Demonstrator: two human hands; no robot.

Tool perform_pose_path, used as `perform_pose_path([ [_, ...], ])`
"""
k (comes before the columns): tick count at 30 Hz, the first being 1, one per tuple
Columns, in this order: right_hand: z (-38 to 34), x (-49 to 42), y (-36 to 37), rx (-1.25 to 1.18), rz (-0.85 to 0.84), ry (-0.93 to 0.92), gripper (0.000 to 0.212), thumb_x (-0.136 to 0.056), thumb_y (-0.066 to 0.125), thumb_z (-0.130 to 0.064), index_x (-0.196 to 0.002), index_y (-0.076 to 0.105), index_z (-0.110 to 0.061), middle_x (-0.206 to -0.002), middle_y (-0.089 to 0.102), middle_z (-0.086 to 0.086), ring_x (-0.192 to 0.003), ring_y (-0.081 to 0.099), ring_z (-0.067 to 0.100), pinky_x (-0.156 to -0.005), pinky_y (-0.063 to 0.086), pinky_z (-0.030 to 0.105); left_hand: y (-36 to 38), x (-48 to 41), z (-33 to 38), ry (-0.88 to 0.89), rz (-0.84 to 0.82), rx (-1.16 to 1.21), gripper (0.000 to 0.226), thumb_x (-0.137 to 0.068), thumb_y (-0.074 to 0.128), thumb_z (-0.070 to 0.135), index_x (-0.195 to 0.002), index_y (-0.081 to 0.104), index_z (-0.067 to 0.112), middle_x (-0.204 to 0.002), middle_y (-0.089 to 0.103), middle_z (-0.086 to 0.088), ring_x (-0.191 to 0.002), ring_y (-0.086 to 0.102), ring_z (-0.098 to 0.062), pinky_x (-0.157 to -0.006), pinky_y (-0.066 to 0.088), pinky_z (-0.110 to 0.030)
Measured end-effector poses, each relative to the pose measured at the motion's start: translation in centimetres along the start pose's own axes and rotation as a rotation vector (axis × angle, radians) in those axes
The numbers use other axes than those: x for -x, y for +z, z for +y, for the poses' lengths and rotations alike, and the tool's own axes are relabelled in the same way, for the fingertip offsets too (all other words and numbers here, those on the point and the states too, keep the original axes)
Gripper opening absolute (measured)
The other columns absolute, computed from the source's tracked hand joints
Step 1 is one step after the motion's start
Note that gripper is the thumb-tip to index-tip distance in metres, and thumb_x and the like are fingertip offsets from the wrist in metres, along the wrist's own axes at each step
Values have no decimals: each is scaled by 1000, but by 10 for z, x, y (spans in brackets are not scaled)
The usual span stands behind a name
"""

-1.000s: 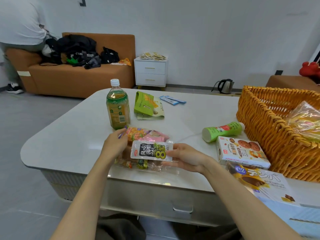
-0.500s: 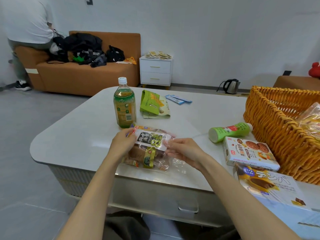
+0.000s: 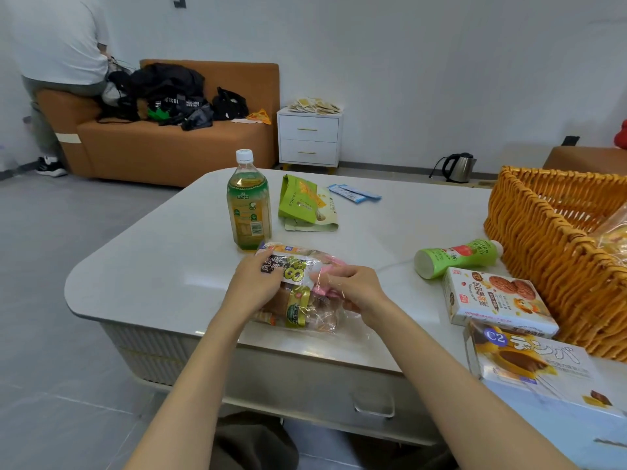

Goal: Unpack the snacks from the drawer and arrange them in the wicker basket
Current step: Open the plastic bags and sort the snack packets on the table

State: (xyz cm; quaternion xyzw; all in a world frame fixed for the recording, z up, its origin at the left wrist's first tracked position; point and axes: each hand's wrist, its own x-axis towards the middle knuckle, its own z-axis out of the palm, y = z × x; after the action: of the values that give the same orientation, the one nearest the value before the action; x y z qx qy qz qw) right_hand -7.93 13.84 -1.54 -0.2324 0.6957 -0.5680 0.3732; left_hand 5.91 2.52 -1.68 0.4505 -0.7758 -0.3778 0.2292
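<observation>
The clear snack bag point(image 3: 298, 300) is lying on the table point(image 3: 152, 276) between the hands, the left hand point(image 3: 252, 288) curling round its left end and the right hand point(image 3: 353, 288) pinching the wrap, seemingly gathering it for lifting. Next it is needing a carry into the wicker basket point(image 3: 543, 239) well right of the right hand. Its label is showing a large "8"; the box point(image 3: 543, 361) by the right forearm is reading "C2".
</observation>
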Motion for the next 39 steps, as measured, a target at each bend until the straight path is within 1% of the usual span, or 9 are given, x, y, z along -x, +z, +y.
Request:
perform_pose_path([
  [4,-2,-14,-29,153,117,-52,18,-78,77,-9,-80,60,-15,-67,54,-1,-60,53,13,-50,40,22,12,14,12,156,-16,-235,48,-92,52,46,-138,42,44,-160,15,0,-148,7,-20,-117,5,-54],
  [7,1,-27,-50,619,307,-312,29,-79,73,-18,-104,58,-20,-101,60,-1,-106,52,23,-78,40,30,24,31,22,263,-123,-392,62,-84,49,67,-141,32,51,-161,2,8,-148,-9,-22,-113,-11,-58],
  [10,9,-38,-54,738,101,-384,47,-85,67,-25,-129,54,-32,-126,59,1,-126,43,23,-99,35,32,40,50,23,315,-211,-493,75,-75,51,77,-142,25,56,-160,-15,10,-144,-25,-24,-110,-20,-59],
  [17,20,-44,-49,638,158,-365,12,-90,60,-15,-95,71,-18,-74,70,-7,-69,69,18,-73,55,30,51,47,10,454,-249,-618,62,-78,62,57,-135,37,54,-160,-12,12,-143,-28,-25,-106,-23,-63],
  [22,13,-34,-74,506,119,-176,11,-89,59,-4,-95,68,-4,-71,72,7,-56,70,23,-67,61,38,33,35,8,580,-344,-558,61,-85,57,20,-132,41,56,-158,-6,22,-143,-25,-11,-110,-19,-59],
  [25,13,-11,-87,549,39,-141,25,-86,52,3,-106,58,-11,-73,72,9,-57,70,25,-68,61,41,25,30,6,640,-397,-539,68,-88,54,3,-133,44,53,-157,2,23,-146,-11,-9,-119,3,-54],
  [30,27,28,-109,862,-154,-383,70,-91,36,1,-135,33,-53,-89,67,1,-63,64,11,-62,44,8,22,43,-14,777,-387,-534,67,-87,54,14,-141,36,48,-154,1,27,-146,-7,-2,-120,14,-31],
  [34,40,37,-121,980,-193,-504,78,-90,36,1,-127,24,-67,-105,64,-9,-80,59,5,-72,42,13,18,55,-31,813,-418,-705,84,-76,53,36,-149,13,47,-156,-12,24,-144,-21,-6,-117,-5,-29],
  [39,45,44,-131,1216,-150,-661,83,-85,45,3,-141,26,-55,-135,46,-15,-113,47,7,-82,51,33,18,52,-51,1028,-242,-675,76,-75,72,20,-143,40,28,-156,27,6,-147,16,-19,-113,31,-43],
])
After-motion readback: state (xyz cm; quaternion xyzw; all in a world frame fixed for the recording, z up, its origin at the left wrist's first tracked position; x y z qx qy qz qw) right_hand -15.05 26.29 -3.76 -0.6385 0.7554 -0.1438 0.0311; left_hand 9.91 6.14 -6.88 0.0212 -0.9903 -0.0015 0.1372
